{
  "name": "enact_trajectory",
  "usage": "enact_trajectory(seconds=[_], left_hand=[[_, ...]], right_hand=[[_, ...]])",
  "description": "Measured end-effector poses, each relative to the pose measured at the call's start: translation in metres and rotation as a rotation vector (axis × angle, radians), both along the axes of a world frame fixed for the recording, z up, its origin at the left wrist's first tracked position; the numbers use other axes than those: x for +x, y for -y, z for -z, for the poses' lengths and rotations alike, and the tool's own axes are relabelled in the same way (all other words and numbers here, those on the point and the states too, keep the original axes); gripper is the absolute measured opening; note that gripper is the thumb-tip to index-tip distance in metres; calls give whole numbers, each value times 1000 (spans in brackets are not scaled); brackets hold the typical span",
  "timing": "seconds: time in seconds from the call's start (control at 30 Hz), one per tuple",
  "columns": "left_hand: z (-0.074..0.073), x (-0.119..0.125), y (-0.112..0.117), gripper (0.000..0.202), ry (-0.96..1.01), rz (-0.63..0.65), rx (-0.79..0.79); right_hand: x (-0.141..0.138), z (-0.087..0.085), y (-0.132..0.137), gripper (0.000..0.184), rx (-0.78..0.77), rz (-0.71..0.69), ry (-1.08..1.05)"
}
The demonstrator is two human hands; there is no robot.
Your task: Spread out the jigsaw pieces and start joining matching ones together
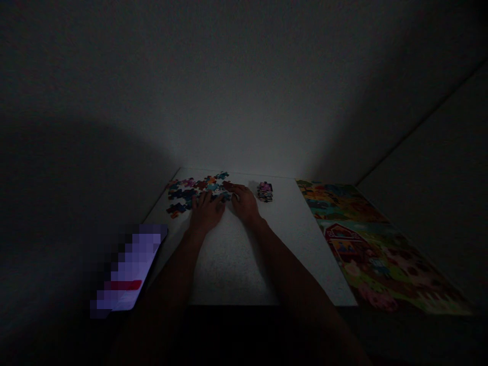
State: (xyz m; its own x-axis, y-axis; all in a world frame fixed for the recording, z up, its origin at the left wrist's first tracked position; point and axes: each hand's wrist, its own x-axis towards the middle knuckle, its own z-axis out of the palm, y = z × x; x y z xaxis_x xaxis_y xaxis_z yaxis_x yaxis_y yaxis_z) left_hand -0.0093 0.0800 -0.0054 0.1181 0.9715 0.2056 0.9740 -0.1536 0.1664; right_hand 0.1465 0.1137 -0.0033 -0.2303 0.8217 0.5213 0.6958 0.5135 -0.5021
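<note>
The left hand and right hand lie spread, fingertips at the jigsaw, with the loose pieces just beside the right hand.

Both bare arms reach forward from the bottom of the view and angle inward, the left forearm and right forearm narrowing toward the wrists. The left hand and right hand rest palm down just beside each other, their fingers extended and slightly spread.
</note>
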Motion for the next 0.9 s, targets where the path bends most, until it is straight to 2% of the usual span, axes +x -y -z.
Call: enact_trajectory(seconds=[0.27, 0.4, 0.57, 0.73, 0.9], left_hand=[[-9, 3, 1, 41, 74, -132, -19], [-10, 4, 0, 42, 68, -126, -29], [-5, 2, 0, 40, 11, 109, -21], [-1, 2, 0, 39, -2, 110, 38], [-1, 3, -3, 39, 63, 240, -22]], right_hand=[[42, -19, -3, 29, 140, 402, 75], [62, -16, -7, 38, 21, 545, 41], [75, -4, -10, 49, -148, 505, -67], [78, 2, -10, 60, -222, 487, -145], [79, 3, -9, 62, -212, 480, -167]])
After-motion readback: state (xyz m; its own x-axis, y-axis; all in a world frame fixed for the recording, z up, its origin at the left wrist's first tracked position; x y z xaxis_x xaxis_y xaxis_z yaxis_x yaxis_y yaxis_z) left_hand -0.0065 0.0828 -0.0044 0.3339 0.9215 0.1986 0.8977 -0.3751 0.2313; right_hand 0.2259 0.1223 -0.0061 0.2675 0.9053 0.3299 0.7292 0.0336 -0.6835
